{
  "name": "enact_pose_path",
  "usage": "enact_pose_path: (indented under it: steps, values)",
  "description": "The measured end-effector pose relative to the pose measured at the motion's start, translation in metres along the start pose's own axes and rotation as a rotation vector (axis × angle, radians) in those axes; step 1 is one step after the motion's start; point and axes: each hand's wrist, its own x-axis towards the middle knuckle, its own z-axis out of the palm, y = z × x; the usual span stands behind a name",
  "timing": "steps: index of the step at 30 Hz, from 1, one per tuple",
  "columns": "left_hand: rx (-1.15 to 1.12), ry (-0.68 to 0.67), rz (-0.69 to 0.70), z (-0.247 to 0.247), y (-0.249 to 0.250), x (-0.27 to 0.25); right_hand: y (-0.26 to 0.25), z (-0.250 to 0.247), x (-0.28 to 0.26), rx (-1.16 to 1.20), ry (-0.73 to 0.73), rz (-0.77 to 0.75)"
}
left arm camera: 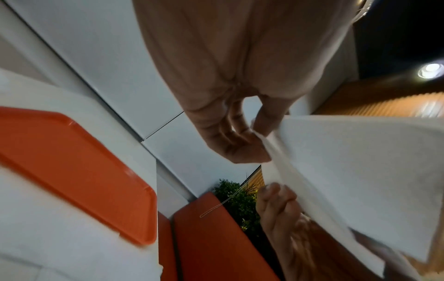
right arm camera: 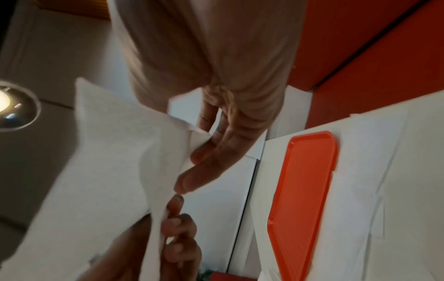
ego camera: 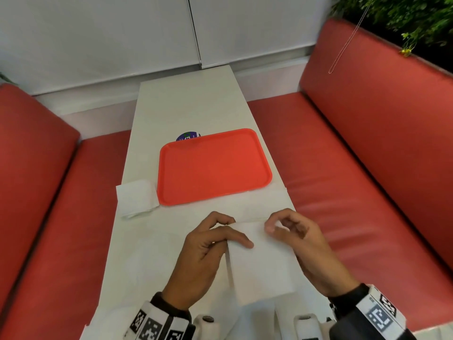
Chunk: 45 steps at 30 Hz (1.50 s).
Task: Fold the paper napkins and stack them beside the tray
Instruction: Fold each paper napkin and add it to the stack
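Note:
I hold a white paper napkin (ego camera: 259, 261) up over the near end of the white table (ego camera: 186, 104). My left hand (ego camera: 235, 231) pinches its upper left edge between thumb and fingers. My right hand (ego camera: 270, 223) pinches the upper right corner. In the left wrist view the left hand's fingertips (left arm camera: 254, 144) grip the napkin (left arm camera: 348, 180) at its folded edge. In the right wrist view the right hand's fingers (right arm camera: 201, 155) hold the napkin (right arm camera: 115, 161). An orange tray (ego camera: 213, 168) lies mid-table. A folded napkin stack (ego camera: 137, 200) sits against its left side.
Flat unfolded napkins (ego camera: 267, 200) lie on the table between the tray and my hands, and more lie under them at the near end. A round purple disc (ego camera: 188, 136) peeks out behind the tray. Red bench seats (ego camera: 367, 168) flank the table.

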Motion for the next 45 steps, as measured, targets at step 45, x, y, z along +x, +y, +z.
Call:
enact_pose_path:
  steps: [45]
  values:
    - [-0.264, 0.099, -0.538, -0.161, -0.064, -0.027, 0.037, 0.141, 0.063, -0.251, 0.034, 0.162]
